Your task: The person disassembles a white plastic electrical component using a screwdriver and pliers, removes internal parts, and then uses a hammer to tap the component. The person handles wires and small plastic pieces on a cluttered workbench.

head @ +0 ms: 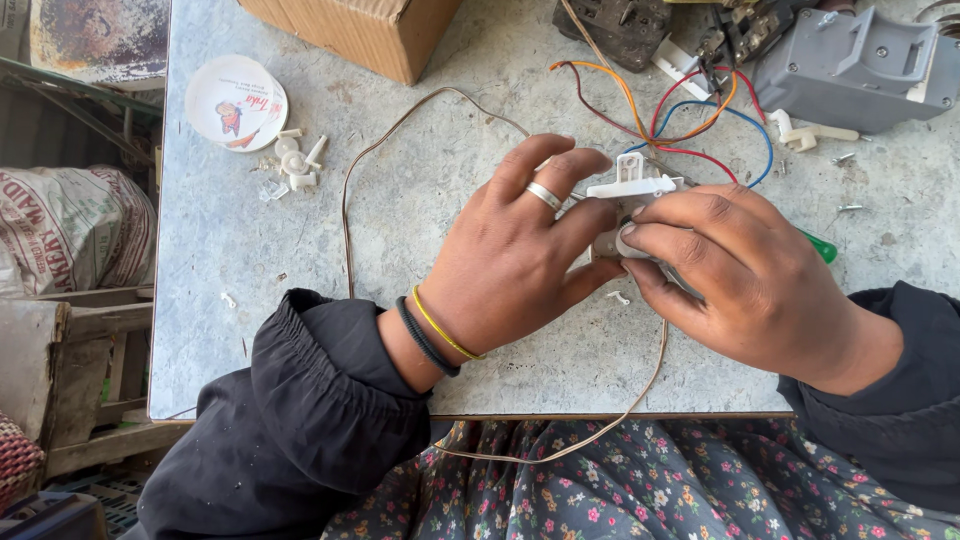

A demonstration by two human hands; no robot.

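small white-and-grey plastic part (632,200) sits mid-tabletop, toward the near edge, clamped between both hands so it cannot shift: the left hand (520,255) closes on its left side, the right hand (735,270) pinches its round knob. coloured wires (690,125) run from it to a grey box (860,65) at the far right corner. a round white lid (236,102) with a butterfly picture lies by the far left edge, a cardboard box (365,30) on the far edge.

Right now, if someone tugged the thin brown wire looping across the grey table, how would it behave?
The thin brown wire would probably flex limply, since it lies in loose curves. It likely weighs little. One end disappears under the left hand, so it may drag there.
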